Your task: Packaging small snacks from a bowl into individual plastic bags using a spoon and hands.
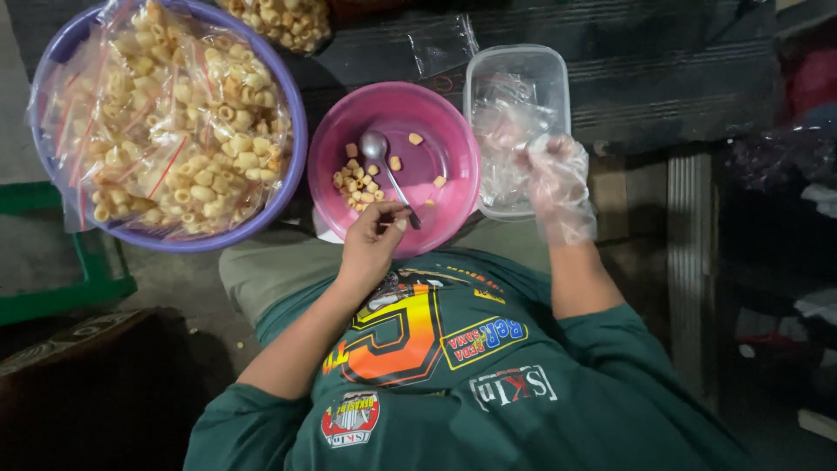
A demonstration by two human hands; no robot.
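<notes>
Head view, looking down over a green printed shirt (453, 384). The left hand (373, 242), bare, pinches the handle end of a metal spoon (388, 170); the spoon's bowl rests inside a pink bowl (453, 187), just beside a small heap of ring-shaped snacks (356, 185) on the bowl's left side, with a few loose pieces scattered to the right. The right hand (558, 187), in a clear plastic glove, closes its fingers on a clear bag (501, 144) that lies in a clear tub (523, 65) just right of the pink bowl. To the left, a purple basin (292, 113) holds sealed bags of snacks (166, 122). An empty bag (443, 44) lies on the dark surface above the pink bowl.
</notes>
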